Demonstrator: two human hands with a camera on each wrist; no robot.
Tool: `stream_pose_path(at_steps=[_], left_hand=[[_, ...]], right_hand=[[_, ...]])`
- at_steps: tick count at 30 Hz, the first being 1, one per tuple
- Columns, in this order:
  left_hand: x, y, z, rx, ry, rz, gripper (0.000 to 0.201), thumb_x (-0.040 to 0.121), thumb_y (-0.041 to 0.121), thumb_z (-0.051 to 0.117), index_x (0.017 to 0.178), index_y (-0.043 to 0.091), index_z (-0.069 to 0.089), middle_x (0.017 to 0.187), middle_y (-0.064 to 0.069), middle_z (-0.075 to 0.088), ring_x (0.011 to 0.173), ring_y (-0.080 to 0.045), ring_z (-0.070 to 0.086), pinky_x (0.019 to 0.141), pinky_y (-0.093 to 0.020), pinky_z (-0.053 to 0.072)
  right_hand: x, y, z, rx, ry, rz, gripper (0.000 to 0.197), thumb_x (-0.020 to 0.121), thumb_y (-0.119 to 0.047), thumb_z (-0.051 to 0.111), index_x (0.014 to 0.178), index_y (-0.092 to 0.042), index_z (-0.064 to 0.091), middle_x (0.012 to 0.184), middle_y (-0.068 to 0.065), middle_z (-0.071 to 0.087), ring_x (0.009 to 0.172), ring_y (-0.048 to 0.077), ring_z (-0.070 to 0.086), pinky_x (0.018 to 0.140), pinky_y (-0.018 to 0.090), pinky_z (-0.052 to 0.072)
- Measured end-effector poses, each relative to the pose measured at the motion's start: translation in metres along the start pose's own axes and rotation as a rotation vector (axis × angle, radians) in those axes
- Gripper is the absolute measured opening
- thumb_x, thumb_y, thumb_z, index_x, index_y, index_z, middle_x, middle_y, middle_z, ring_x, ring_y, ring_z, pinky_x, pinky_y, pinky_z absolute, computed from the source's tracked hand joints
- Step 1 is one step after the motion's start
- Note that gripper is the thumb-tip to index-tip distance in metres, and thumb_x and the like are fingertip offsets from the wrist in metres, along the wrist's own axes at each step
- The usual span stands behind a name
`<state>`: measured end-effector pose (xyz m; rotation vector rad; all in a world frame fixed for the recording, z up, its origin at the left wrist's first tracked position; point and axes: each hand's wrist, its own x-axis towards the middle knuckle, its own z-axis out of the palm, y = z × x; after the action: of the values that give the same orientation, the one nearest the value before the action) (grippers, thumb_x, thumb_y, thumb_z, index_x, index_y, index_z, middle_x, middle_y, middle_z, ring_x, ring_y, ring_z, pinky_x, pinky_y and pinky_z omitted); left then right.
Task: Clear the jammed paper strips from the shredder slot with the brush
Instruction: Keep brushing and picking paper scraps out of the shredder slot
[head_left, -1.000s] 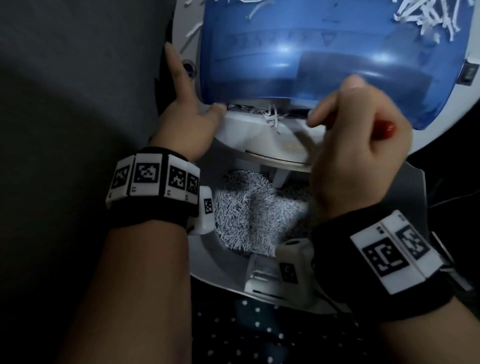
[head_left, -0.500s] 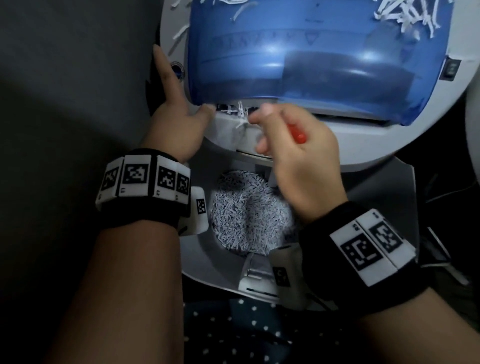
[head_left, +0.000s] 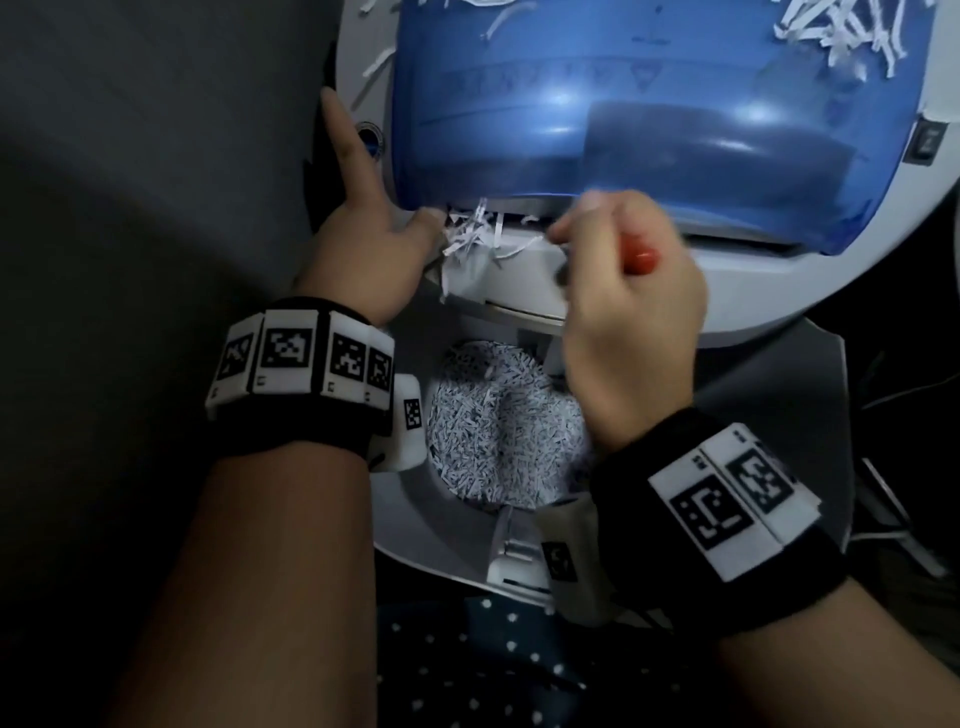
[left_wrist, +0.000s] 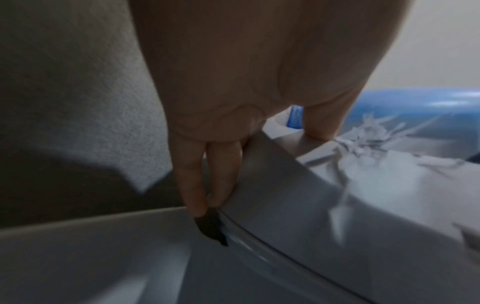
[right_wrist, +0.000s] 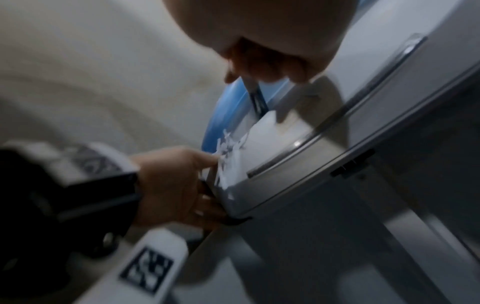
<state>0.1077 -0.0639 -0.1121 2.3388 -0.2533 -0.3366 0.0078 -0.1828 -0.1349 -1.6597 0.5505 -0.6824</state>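
The shredder head (head_left: 779, 283) is white with a blue see-through cover (head_left: 623, 104) and sits tilted over its bin. A tuft of white jammed strips (head_left: 470, 241) hangs out of the slot's left end, also visible as strips (left_wrist: 363, 139) and strips (right_wrist: 227, 150). My right hand (head_left: 623, 301) grips a red-handled brush (head_left: 641, 257) at the slot, just right of the tuft. The brush's dark tip (right_wrist: 255, 98) pokes down from the right hand (right_wrist: 272, 41) into the slot. My left hand (head_left: 363, 249) grips the head's left edge, thumb by the strips, index finger straight along the side.
Below the head the open bin (head_left: 410, 519) holds a heap of shredded paper (head_left: 493, 431). Loose strips (head_left: 841, 26) lie on the blue cover's far right. A black switch (head_left: 927, 143) sits on the head's right side. Dark fabric lies to the left, dotted cloth (head_left: 493, 665) nearest me.
My right hand swept the brush leftward along the slot and now sits just right of the tuft. More strips hang out at the left end. The left hand kept its hold.
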Motion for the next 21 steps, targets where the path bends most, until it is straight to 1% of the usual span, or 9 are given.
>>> stream_pose_path(at_steps=[3,5,7,10,12,14,15,18,21], left_hand=[[0.000,0.000,-0.001,0.004,0.002,0.009,0.089,0.103,0.018,0.049,0.153,0.016,-0.025,0.122,0.028,0.011,0.072,0.030,0.011,0.058,0.016,0.012],[0.002,-0.002,0.000,-0.012,0.001,-0.004,0.092,0.103,0.022,0.051,0.153,0.019,-0.027,0.130,0.032,0.019,0.081,0.027,0.018,0.078,0.007,0.015],[0.004,-0.003,0.001,-0.014,-0.004,-0.011,0.096,0.102,0.025,0.053,0.152,0.021,-0.029,0.145,0.028,0.025,0.093,0.022,0.029,0.086,-0.007,0.019],[0.005,-0.004,0.001,-0.011,0.005,-0.028,0.094,0.103,0.026,0.051,0.152,0.025,-0.029,0.159,0.013,0.027,0.104,0.009,0.038,0.089,-0.013,0.024],[0.004,-0.004,0.001,-0.008,0.009,-0.023,0.093,0.102,0.026,0.051,0.152,0.024,-0.028,0.153,0.015,0.035,0.099,0.010,0.041,0.087,-0.011,0.025],[0.003,-0.003,0.001,-0.011,0.010,-0.022,0.094,0.102,0.025,0.052,0.153,0.023,-0.027,0.137,0.019,0.036,0.082,0.016,0.034,0.077,-0.004,0.023],[0.003,-0.004,0.001,-0.011,0.019,-0.025,0.095,0.101,0.025,0.053,0.153,0.024,-0.027,0.136,0.019,0.037,0.082,0.015,0.035,0.077,-0.006,0.024],[0.004,-0.005,0.002,-0.022,0.026,-0.031,0.096,0.101,0.028,0.053,0.152,0.028,-0.028,0.152,0.007,0.042,0.111,-0.008,0.053,0.089,-0.019,0.031],[0.005,-0.005,0.002,-0.018,0.029,-0.053,0.095,0.101,0.028,0.052,0.152,0.029,-0.028,0.147,-0.009,0.050,0.106,-0.020,0.059,0.086,-0.025,0.034]], right_hand=[[-0.010,0.007,0.010,-0.076,-0.301,0.016,0.019,0.096,-0.033,0.057,0.107,-0.025,0.070,0.095,-0.009,0.072,0.092,0.009,0.067,0.090,0.039,0.054],[-0.009,0.003,0.009,-0.012,-0.364,0.034,0.017,0.098,-0.029,0.058,0.103,-0.021,0.072,0.084,-0.010,0.072,0.082,0.002,0.067,0.082,0.028,0.054],[-0.004,-0.004,0.002,0.047,-0.233,0.011,0.026,0.100,-0.023,0.055,0.081,-0.016,0.072,0.060,-0.011,0.061,0.060,0.001,0.056,0.063,0.023,0.045],[0.001,-0.005,-0.001,0.064,-0.024,-0.044,0.034,0.099,-0.024,0.051,0.069,-0.017,0.066,0.055,-0.012,0.053,0.059,0.009,0.053,0.063,0.031,0.043],[-0.005,-0.002,0.006,-0.045,-0.161,-0.057,0.028,0.100,-0.031,0.052,0.083,-0.018,0.069,0.065,-0.011,0.059,0.068,0.011,0.059,0.068,0.035,0.048],[-0.010,0.001,0.010,-0.084,-0.308,-0.046,0.022,0.099,-0.032,0.054,0.094,-0.020,0.071,0.075,-0.015,0.063,0.077,0.006,0.063,0.075,0.034,0.051],[-0.010,0.000,0.010,-0.077,-0.313,-0.043,0.022,0.099,-0.031,0.054,0.093,-0.020,0.072,0.073,-0.017,0.063,0.074,0.003,0.062,0.072,0.031,0.049],[-0.004,-0.006,0.004,0.064,-0.109,-0.060,0.035,0.099,-0.023,0.051,0.068,-0.015,0.067,0.052,-0.015,0.052,0.054,0.002,0.048,0.060,0.025,0.037],[-0.003,-0.012,0.000,0.128,-0.048,-0.152,0.035,0.101,-0.017,0.051,0.069,-0.011,0.065,0.054,-0.011,0.048,0.055,0.007,0.048,0.060,0.024,0.037]])
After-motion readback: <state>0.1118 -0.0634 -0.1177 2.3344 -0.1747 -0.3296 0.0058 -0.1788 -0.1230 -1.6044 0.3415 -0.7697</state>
